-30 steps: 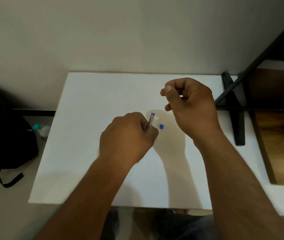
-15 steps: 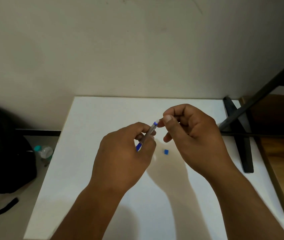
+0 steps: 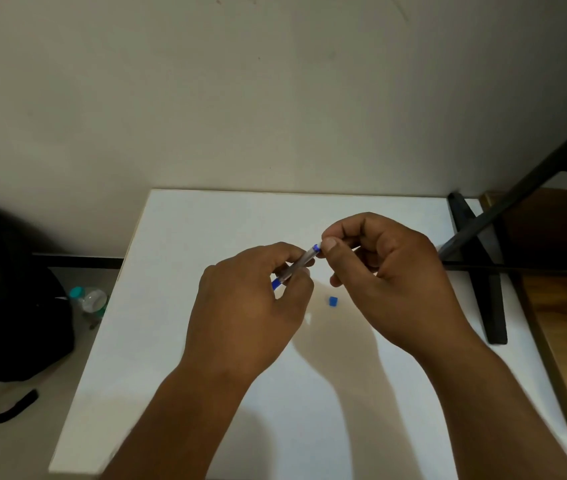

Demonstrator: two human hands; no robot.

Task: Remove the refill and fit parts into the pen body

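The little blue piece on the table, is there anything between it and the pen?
No. In the head view only bare white table shows between the little blue piece and the pen that the left hand holds above it.

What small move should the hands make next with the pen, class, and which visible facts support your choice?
Probably a small twist or pull by the right hand at the pen's upper end. The left hand grips the barrel above the white table, steadying it, while the right thumb and finger pinch the blue-ringed tip. A small blue piece lies loose on the table below them.
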